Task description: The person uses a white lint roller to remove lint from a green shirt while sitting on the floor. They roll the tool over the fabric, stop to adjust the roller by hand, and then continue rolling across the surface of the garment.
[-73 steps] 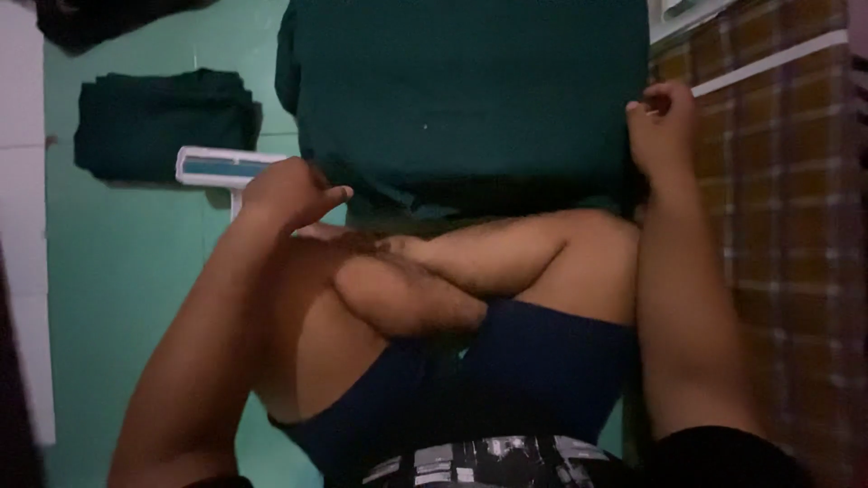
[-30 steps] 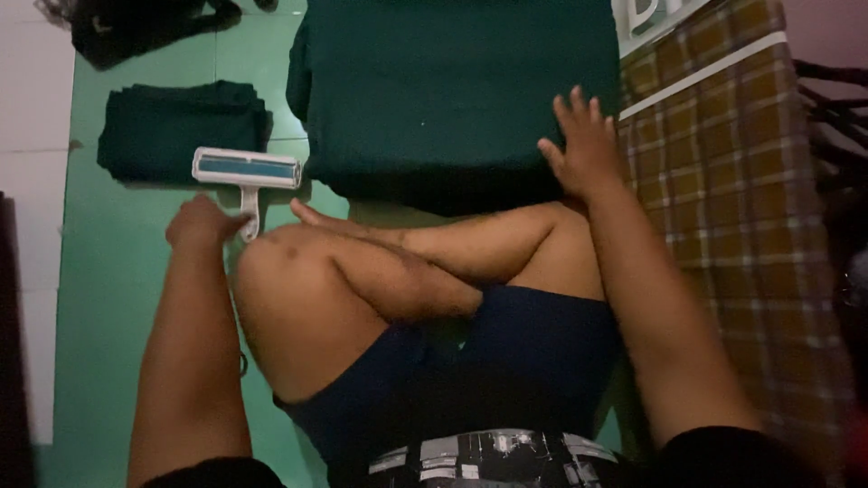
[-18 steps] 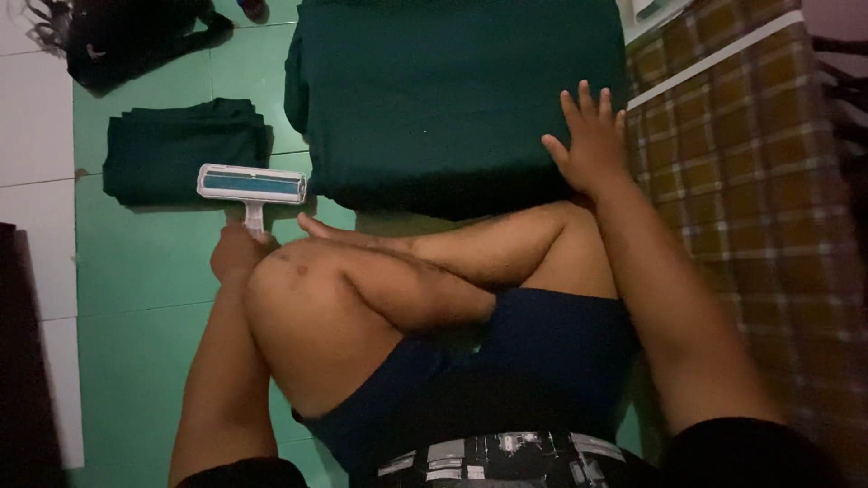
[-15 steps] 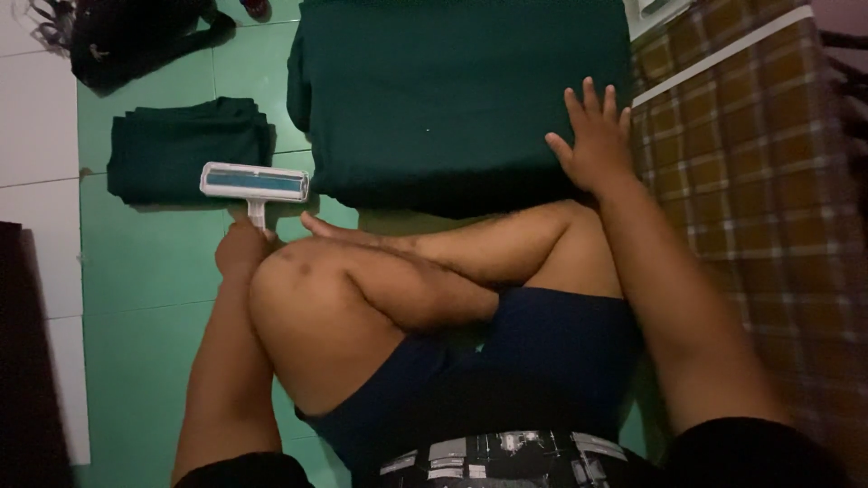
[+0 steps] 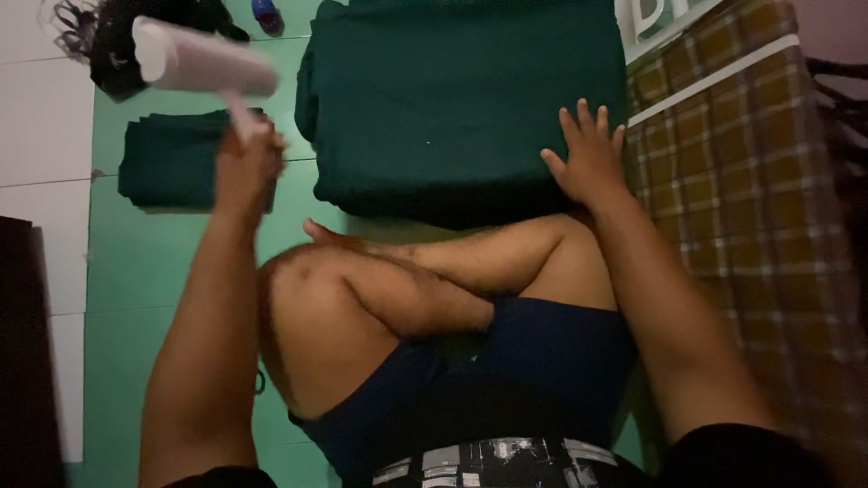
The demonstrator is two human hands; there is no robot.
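I sit cross-legged on a green floor. My left hand (image 5: pixel 244 167) is raised and shut on the handle of a white lint brush (image 5: pixel 203 61), which is blurred and lifted off the floor. My right hand (image 5: pixel 589 155) lies flat with fingers spread on the right edge of a large folded dark green cloth (image 5: pixel 461 99) spread in front of my legs. A smaller folded dark green cloth stack (image 5: pixel 172 163) lies on the floor behind my left hand.
A brown checked cloth (image 5: pixel 750 208) covers the floor on the right. A black tangled item (image 5: pixel 136 41) lies at the far left. White tiles (image 5: pixel 41 136) border the left. A dark object (image 5: pixel 23 343) stands at the left edge.
My left hand took the lint brush by its handle and lifted it off the floor. My right hand stays flat on the big green cloth.
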